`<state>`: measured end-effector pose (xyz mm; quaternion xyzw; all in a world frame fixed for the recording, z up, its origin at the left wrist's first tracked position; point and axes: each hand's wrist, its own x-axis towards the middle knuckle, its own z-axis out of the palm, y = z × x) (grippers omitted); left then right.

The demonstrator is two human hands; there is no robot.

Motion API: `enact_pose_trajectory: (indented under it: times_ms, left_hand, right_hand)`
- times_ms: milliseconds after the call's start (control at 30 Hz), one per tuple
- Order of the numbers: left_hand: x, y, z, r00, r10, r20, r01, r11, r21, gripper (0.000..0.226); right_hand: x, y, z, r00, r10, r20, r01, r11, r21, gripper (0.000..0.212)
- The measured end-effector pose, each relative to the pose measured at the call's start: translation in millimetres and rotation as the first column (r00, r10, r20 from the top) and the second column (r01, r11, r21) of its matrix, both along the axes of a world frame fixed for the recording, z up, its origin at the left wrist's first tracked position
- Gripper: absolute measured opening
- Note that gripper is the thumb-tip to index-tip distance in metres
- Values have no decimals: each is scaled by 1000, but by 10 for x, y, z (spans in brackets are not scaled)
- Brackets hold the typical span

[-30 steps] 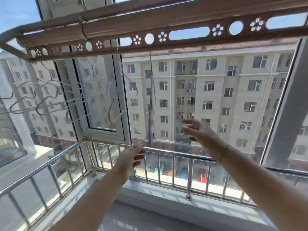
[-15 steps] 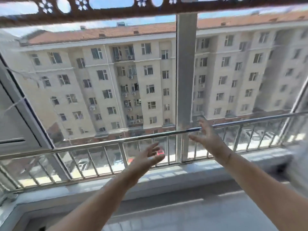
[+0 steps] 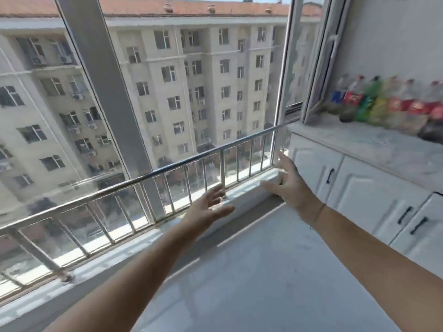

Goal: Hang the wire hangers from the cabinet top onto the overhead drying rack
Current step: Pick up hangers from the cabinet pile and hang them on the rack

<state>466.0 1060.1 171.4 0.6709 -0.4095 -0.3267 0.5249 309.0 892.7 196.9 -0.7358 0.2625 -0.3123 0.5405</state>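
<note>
Both my arms reach forward over the balcony floor. My left hand (image 3: 208, 208) is open with fingers spread, holding nothing, in front of the steel railing. My right hand (image 3: 288, 182) is also open and empty, near the window sill just left of the white cabinet (image 3: 366, 188). The pale marbled cabinet top (image 3: 374, 146) is at the right. No wire hangers show on the visible part of it. The overhead drying rack is out of view.
A row of several soda bottles (image 3: 388, 104) stands at the back of the cabinet top against the wall. A steel railing (image 3: 167, 167) runs along the window, with a thick window post (image 3: 105, 80) behind it. An apartment block fills the glass.
The view has swung right and down: the drying rack with its hung hangers has left the frame, and the cabinet and bottles have come in. Both hands stay open and empty.
</note>
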Motion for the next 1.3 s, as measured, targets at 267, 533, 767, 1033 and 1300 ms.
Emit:
enact_pose_trajectory:
  times_ms: [267, 533, 767, 1033, 1300]
  left_hand:
    - [-529, -1447, -18, 981, -194, -27, 194, 981, -6, 66]
    - [-886, -3158, -146, 943, -322, -90, 320, 947, -36, 62]
    - [-1185, -4681, -81, 878, -468, -98, 470, 883, -5, 62]
    - [-1776, -6083, -260, 779, -616, -118, 625, 778, 64, 54]
    - [-2297, -7392, -519, 788, -604, -123, 615, 781, 110, 56]
  right_hand:
    - [-952, -990, -188, 966, -260, -15, 260, 963, 70, 88]
    - [-1524, -2273, -344, 836, -548, -26, 546, 826, 141, 70]
    - [-1932, -3364, -395, 683, -729, -49, 722, 663, 196, 55]
    - [-2678, -4223, -651, 540, -833, -121, 829, 502, 247, 35]
    - [-3162, -5521, -927, 548, -827, -125, 818, 499, 286, 27]
